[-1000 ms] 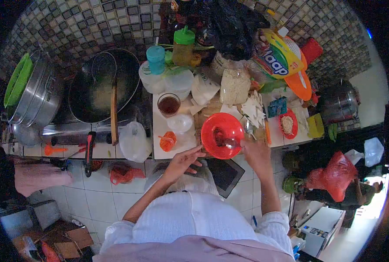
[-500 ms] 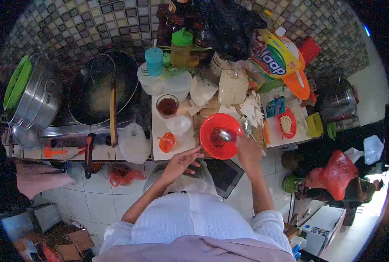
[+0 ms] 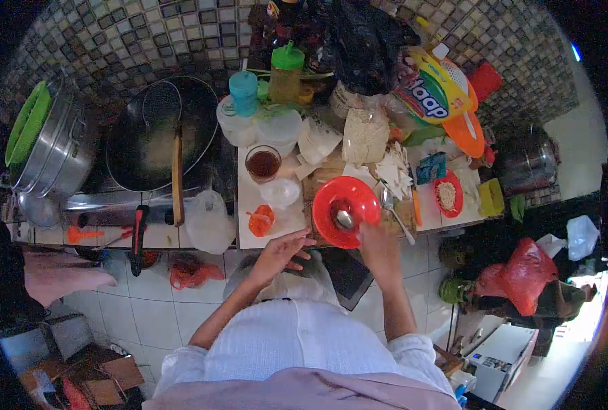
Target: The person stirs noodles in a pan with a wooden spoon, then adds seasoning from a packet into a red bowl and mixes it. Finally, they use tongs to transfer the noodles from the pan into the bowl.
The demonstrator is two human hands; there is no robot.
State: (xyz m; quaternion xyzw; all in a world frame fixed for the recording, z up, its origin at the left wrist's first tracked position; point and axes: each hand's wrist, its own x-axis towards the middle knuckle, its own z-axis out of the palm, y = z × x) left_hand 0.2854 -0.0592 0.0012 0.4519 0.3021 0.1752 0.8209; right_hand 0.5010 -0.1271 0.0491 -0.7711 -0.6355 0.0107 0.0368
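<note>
A red bowl (image 3: 328, 198) stands at the front of the counter with a little dark content at its bottom. My right hand (image 3: 380, 254) is closed at the bowl's right rim, on a metal spoon (image 3: 345, 219) whose head dips inside the bowl. Left of the bowl, my left hand (image 3: 283, 255) hovers by the counter edge, fingers loosely apart and holding nothing. A second spoon (image 3: 401, 220) lies to the right of the bowl. Behind it are white sliced pieces (image 3: 394, 171) and a clear bag of pale food (image 3: 366, 135).
To the left, a wok (image 3: 130, 137) with a wooden-handled strainer (image 3: 177, 174) sits on the stove. A glass of dark liquid (image 3: 263, 164), an orange-red small cup (image 3: 261, 221) and a red dish of peanut-like bits (image 3: 447, 196) share the counter. A knife with an orange handle (image 3: 417, 208) lies near its edge.
My right hand has shifted slightly left and down, and the spoon's head has moved lower in the bowl. My left hand has barely moved.
</note>
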